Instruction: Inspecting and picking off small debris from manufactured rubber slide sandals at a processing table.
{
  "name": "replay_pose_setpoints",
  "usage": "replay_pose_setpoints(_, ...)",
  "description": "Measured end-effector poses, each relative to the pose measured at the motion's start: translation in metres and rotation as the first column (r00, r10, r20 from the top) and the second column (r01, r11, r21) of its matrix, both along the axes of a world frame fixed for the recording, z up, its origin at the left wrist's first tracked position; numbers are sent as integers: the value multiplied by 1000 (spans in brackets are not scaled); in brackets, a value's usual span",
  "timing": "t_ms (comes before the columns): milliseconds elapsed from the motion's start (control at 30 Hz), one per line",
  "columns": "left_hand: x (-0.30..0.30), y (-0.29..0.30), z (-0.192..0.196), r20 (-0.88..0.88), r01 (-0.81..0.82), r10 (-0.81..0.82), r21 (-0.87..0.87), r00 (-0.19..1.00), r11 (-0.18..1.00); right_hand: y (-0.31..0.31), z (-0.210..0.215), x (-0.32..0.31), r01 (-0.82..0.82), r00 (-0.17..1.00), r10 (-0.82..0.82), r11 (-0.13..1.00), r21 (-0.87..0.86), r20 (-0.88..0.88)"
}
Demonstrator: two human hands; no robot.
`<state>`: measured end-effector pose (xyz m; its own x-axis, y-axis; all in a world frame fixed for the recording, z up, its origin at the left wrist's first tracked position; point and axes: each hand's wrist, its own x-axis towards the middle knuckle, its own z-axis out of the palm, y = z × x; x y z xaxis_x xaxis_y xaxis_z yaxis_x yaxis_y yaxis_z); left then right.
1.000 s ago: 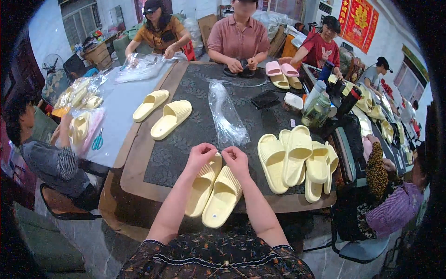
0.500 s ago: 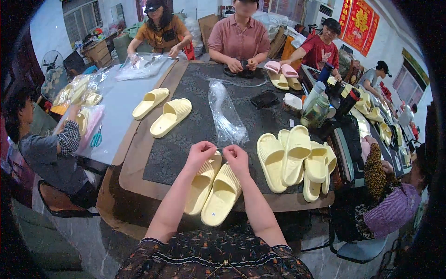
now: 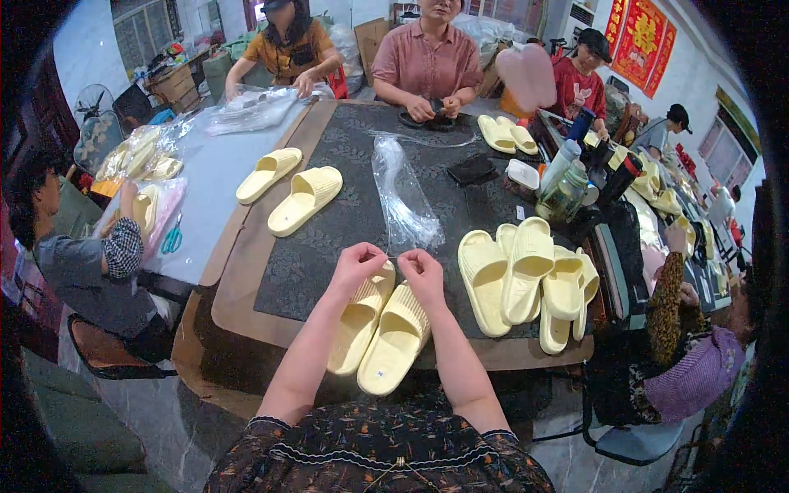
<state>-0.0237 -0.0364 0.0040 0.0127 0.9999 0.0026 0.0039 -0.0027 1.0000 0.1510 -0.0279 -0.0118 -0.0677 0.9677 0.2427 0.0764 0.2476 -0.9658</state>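
Note:
A pair of pale yellow slide slippers [image 3: 394, 353] lies side by side at the table's near edge, toes pointing away from me. Over their toe ends my left hand [image 3: 360, 269] is closed in a pinch. My right hand [image 3: 422, 278] pinches just beside it, a small gap between the two. Whatever the fingertips hold is too thin to make out. Just beyond lies a clear plastic bag [image 3: 403, 193] with a bundle of thin whitish strands. Right of my hands, several more yellow slippers [image 3: 526, 271] are heaped, some overlapping.
Two loose yellow slippers [image 3: 305, 200] lie left on the dark patterned mat [image 3: 345, 152]. Bottles [image 3: 564, 193], a small tub [image 3: 522, 177] and a black pouch [image 3: 472, 171] stand right. Co-workers sit around; one handles clear bags [image 3: 255, 111], another a dark item [image 3: 431, 113]. Turquoise scissors [image 3: 172, 238] lie left.
At the far right, a pair of pink slippers has been lifted off the yellow pair and is now in the air. My hands remain pinched over the slippers, hardly moved.

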Motion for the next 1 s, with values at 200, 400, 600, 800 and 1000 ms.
replay_pose_setpoints(200,2,1,-3,11,-16,16,22,1000,1000,0,-3,1,-24,999,25,999,-24,35)
replay_pose_setpoints(400,0,0,0,-32,117,-118,-21,993,993,-2,2,-1,-62,996,62,998,-1,67)
replay_pose_setpoints(600,1,2,-3,59,-4,2,28,998,1000,1,-4,1,32,998,-35,998,-46,-61)
replay_pose_setpoints(800,2,1,-4,-10,47,-47,40,999,998,-1,0,-1,-30,1000,30,1000,-8,4)
replay_pose_setpoints(1000,2,3,-6,66,-11,7,62,998,998,4,-7,-1,-37,999,37,999,3,-18)
